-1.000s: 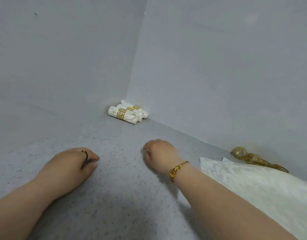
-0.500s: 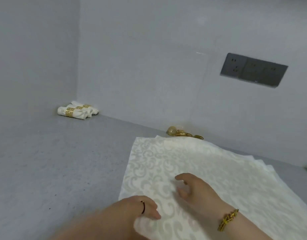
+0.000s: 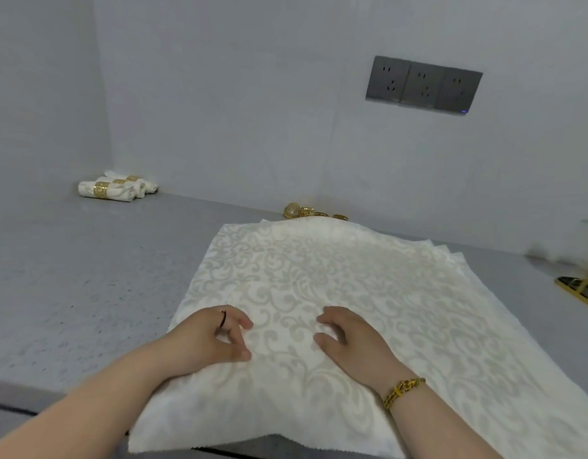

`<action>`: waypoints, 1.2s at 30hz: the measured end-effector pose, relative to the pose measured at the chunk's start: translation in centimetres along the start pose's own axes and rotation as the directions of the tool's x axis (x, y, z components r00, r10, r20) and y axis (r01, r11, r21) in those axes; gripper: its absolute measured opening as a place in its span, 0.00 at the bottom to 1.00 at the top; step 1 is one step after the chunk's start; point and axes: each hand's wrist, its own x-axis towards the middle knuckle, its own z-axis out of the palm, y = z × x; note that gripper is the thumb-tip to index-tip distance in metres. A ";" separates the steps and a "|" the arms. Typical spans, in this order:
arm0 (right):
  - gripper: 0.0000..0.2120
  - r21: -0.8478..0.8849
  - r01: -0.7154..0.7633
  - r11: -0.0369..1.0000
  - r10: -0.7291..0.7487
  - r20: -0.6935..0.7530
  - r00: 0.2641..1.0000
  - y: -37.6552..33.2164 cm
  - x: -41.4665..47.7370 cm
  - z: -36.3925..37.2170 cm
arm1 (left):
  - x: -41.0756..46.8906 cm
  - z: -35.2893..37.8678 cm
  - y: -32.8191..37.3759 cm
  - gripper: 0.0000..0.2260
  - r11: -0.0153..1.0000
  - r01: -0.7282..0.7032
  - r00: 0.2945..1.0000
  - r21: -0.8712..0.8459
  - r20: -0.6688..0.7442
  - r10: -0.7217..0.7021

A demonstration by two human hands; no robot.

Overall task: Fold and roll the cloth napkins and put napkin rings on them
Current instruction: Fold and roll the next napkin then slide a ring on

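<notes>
The white cloth napkin (image 3: 319,270) lies flat and open on the grey counter (image 3: 70,293). Its near edge reaches the front edge of the counter. It has a swirly pattern on it. More flat napkins lie under it, and their corners peek out on the far right side.

Both grips rest on top of this napkin, close to its near edge. The left grip (image 3: 216,339) sits by the napkin's left edge. Its fingers are loosely bent, the tips touch the cloth, and it grasps nothing. A thin dark ring (image 3: 223,318) is on one finger. The right grip (image 3: 349,342) sits near it, more toward the middle of the napkin, with a bit of cloth between the two. It is released too, with loose fingers and tips on the cloth. A gold bracelet (image 3: 403,389) is on its wrist.

Just past the napkin's far edge, gold napkin rings (image 3: 306,212) lie by the back wall. In the far left corner of the counter lie rolled napkins (image 3: 117,188), touching one another, with gold rings around them. At the right edge of the counter is a dark flat thing (image 3: 581,289) with a gold rim. I cannot tell what it is. Three dark sockets (image 3: 423,84) sit in a row on the wall.
</notes>
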 end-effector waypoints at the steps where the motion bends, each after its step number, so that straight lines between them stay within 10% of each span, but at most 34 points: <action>1: 0.19 0.016 -0.002 1.000 0.002 -0.003 1.000 0.0 0.0 0.0 | 0.1 0.0 0.1 0.08 1.000 0.003 1.000 -0.005 -0.001 -0.003; 7: 0.15 0.164 -0.052 0.985 0.047 0.035 0.998 -0.1 -0.1 -0.1 | 1.1 -0.2 -0.2 0.22 0.998 0.032 0.999 -0.062 -0.033 -0.034; 11: 0.03 0.254 -0.053 0.966 0.041 0.049 0.998 -0.4 -0.1 -0.5 | 1.9 -0.3 0.2 0.11 0.992 0.074 0.993 -0.097 -0.086 -0.083; 17: 0.12 0.368 0.059 0.928 -0.062 -0.005 0.998 -0.7 -1.0 -0.6 | 2.8 0.3 0.4 0.12 0.996 0.079 0.979 -0.051 -0.186 -0.087; 23: 0.12 0.029 0.390 0.920 -0.386 -0.093 0.918 -0.5 -1.8 0.9 | 3.0 0.6 0.2 0.10 0.998 0.060 0.964 -0.033 -0.256 -0.066; 28: 0.20 0.131 0.282 0.951 -0.266 -0.125 0.956 -0.6 -1.9 1.3 | 1.9 0.8 1.3 0.03 0.998 0.010 0.957 -0.063 -0.289 -0.027; 30: 0.08 0.188 0.239 0.953 -0.224 -0.097 0.970 -1.0 -1.8 1.0 | 0.7 1.1 3.0 0.17 0.994 -0.083 0.975 -0.067 -0.214 0.067; 32: 0.09 0.239 0.211 0.948 -0.194 -0.092 0.977 -1.5 -1.6 0.5 | -0.3 1.8 4.8 0.29 0.987 -0.140 0.987 0.084 -0.067 0.146; 36: 0.13 0.362 0.175 0.916 -0.128 -0.151 0.980 -2.7 -1.8 -0.5 | 0.0 4.1 5.2 0.15 0.742 -0.279 0.905 0.610 -0.092 0.416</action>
